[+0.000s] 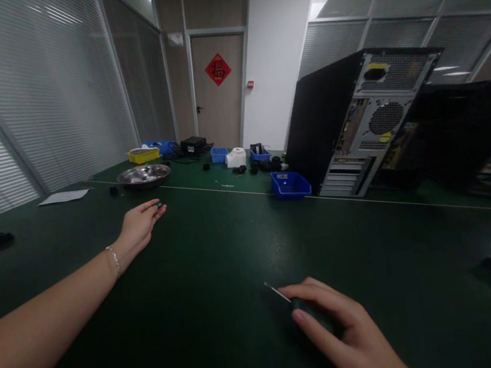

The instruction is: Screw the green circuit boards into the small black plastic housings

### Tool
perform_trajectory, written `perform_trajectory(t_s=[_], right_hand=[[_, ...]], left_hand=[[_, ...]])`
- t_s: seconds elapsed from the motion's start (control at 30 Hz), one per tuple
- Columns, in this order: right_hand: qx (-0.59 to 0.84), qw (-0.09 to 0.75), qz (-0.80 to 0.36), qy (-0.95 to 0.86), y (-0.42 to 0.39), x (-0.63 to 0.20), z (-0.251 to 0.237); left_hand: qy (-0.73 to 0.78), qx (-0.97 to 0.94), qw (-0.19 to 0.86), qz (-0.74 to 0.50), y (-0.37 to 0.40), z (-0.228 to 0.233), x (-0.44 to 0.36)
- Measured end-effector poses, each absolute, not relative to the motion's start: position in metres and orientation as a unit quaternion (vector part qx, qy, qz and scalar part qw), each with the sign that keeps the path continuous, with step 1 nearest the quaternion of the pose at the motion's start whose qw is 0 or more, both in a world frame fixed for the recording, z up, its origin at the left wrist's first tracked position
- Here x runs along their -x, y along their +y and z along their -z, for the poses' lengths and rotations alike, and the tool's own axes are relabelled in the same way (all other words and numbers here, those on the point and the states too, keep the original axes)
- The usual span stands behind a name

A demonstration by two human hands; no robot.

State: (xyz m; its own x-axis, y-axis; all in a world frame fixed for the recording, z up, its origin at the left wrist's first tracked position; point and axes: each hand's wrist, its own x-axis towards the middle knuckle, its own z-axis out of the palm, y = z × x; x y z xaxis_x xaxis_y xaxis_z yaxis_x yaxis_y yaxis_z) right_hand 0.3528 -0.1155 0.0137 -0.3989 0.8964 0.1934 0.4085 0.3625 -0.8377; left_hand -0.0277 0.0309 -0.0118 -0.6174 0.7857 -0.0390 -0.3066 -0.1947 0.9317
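A small dark piece [160, 205], with a hint of green on it, sits pinched at the fingertips of the left hand [139, 225], which is stretched out low over the green tabletop [218, 254] toward its far left side. It is too small to make out its shape. Nearer the front edge, the right hand [337, 329] grips a dark, slim tool [282, 297]; only its thin pale tip shows past the fingers, pointing up and to the left, close to the tabletop. The rest of it is hidden under the fingers.
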Motion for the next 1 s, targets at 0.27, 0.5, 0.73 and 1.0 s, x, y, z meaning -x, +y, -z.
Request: perform_trajectory(t_s=[0.27,0.5,0.73,1.0], right_hand=[[0.432,0.326,-0.362,-0.759,-0.1146,-0.3521,-0.0162],[0.429,0.316,-0.374,-0.759,-0.1146,-0.3533,-0.0145],[0.435,0.289,-0.392,-0.757,-0.1117,-0.3541,-0.0128],[0.433,0.308,-0.36,-0.767,-0.1126,-0.3533,-0.0129]], left_hand=[[0.507,-0.265,0.392,-0.72,0.0308,0.0128,0.0287],[0.507,-0.277,0.391,-0.716,0.0279,0.0114,0.0263],[0.505,-0.293,0.377,-0.719,0.0277,0.0106,0.0258],[0.516,-0.315,0.371,-0.704,0.0287,0.0122,0.0288]])
